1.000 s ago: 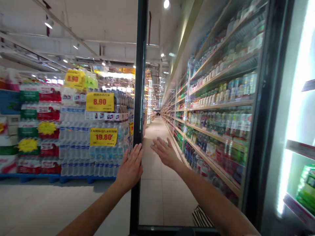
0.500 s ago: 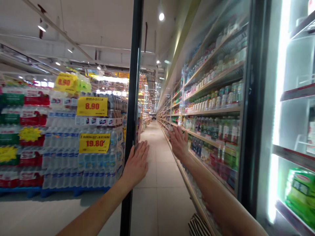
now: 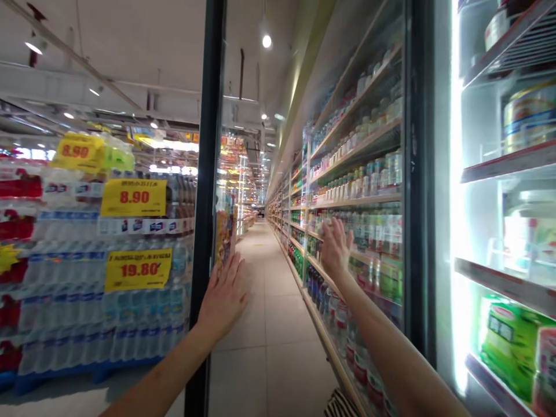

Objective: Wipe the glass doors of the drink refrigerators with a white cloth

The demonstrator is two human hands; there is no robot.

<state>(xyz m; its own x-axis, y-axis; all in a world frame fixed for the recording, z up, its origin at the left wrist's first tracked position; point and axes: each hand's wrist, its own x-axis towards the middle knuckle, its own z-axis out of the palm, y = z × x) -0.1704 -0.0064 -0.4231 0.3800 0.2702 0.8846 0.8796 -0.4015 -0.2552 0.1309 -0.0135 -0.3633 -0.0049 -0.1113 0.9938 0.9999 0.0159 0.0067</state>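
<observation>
Head view: bottles [image 3: 87,313] stand left of the glass door [image 3: 211,127], bright shelves [image 3: 504,282] right. The left hand [image 3: 223,298] is by the door's left edge, the right hand [image 3: 336,250] before its glass; both spread wide, holding nothing.

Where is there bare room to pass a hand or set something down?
Across the glass pane, between left hand and right hand. Bare floor shows through it, between the black door frame and the drink shelves. Crowded: the bottled-water stack and the lit shelf holding a green pack.
</observation>
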